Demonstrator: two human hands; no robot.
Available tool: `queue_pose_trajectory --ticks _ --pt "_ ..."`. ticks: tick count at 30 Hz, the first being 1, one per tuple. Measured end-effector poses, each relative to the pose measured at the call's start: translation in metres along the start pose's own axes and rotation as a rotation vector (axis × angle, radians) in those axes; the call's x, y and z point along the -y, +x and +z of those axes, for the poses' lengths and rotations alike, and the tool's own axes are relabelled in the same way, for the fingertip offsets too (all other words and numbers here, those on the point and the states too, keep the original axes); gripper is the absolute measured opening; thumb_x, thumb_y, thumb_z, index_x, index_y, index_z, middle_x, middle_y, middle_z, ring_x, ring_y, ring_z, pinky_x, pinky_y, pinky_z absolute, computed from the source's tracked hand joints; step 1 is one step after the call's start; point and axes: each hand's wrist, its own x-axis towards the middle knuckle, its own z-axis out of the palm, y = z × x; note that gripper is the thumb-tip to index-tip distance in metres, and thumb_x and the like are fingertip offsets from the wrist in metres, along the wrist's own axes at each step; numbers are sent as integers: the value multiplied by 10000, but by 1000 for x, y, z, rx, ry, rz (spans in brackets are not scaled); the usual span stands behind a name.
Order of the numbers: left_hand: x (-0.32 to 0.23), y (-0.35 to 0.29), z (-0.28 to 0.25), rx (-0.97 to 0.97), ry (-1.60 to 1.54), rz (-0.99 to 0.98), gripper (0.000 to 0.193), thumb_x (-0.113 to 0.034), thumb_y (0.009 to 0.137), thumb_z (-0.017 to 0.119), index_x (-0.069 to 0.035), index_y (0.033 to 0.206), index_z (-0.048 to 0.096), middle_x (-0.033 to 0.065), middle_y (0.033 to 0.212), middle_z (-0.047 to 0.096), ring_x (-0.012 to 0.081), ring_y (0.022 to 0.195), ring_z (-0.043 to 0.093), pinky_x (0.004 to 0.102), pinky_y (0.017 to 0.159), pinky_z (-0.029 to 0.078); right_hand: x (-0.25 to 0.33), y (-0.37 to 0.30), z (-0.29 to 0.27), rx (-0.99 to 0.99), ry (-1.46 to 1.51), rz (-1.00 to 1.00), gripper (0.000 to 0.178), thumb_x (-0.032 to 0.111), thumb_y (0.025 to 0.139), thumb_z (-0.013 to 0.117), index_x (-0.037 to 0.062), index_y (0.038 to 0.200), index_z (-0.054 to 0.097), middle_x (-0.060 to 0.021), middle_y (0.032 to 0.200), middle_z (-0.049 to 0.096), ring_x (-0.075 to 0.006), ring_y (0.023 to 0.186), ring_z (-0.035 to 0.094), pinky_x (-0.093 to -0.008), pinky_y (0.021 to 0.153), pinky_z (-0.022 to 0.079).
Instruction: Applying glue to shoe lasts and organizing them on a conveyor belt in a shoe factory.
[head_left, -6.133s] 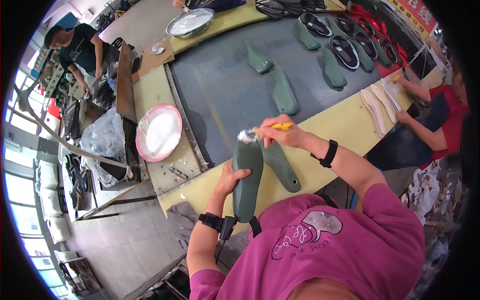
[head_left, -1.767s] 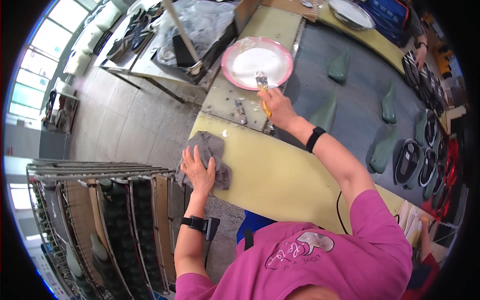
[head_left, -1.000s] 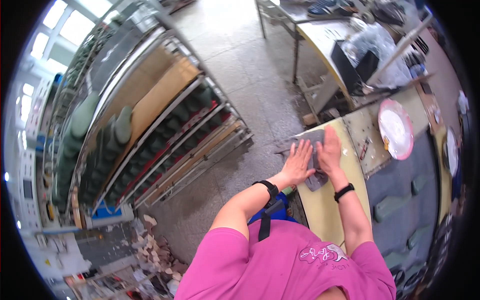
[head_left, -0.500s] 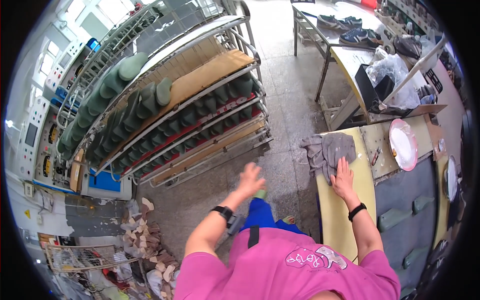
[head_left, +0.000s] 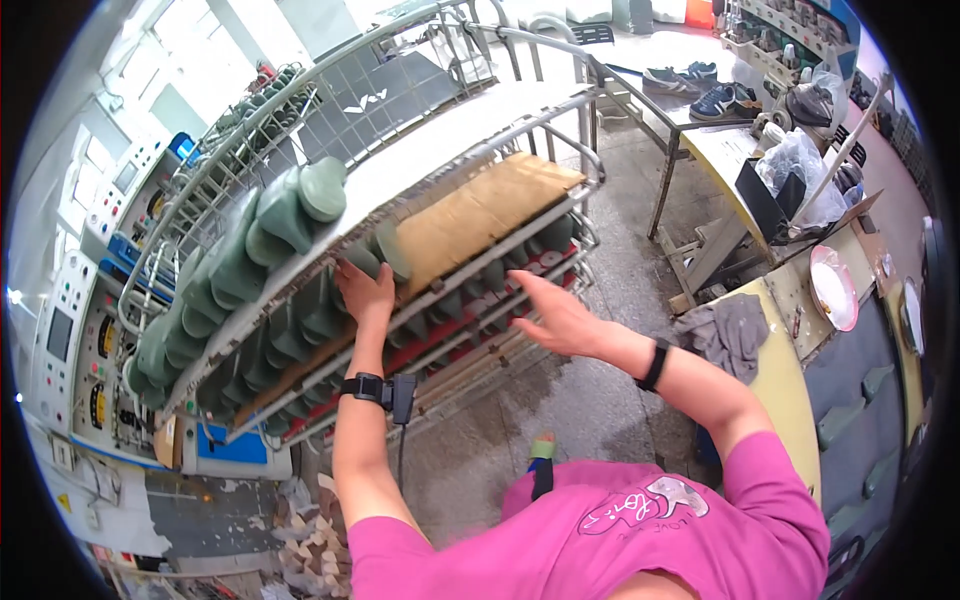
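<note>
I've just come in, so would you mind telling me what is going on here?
A person in a pink shirt stands before a rack lined with green foot shapes. Their left hand is at the near end of the second row down; whether it grips one is hard to tell. The right hand is open in front of the rack, holding nothing. A grey cloth lies crumpled on the yellow table, out of both hands.
</note>
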Motion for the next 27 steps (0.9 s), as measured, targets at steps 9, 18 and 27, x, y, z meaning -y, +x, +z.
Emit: queue_pose_trajectory --ticks 9,18,27 --pt "-9 32 -1 211 -318 77 567 -327 713 675 17 1127 496 222 1120 532 372 1010 524 410 867 410 4 202 140 207 -128 175 519 129 728 573 -100 1131 340 -300 906 572 -402 897 566 -430 731 460" --pt "23 1 -42 371 -1243 -533 518 -85 699 607 69 1177 483 167 1062 583 261 969 562 340 863 422 -2 164 55 110 -102 368 592 64 699 584 -6 1236 343 -275 952 575 -406 932 555 -421 806 436" --pt "-22 -67 -109 795 -1875 -571 565 -315 723 520 53 1151 495 165 1131 554 305 1022 547 402 911 426 -1 -27 -101 -643 521 344 474 68 795 601 35 1188 337 -90 841 605 -123 753 566 -259 681 451"
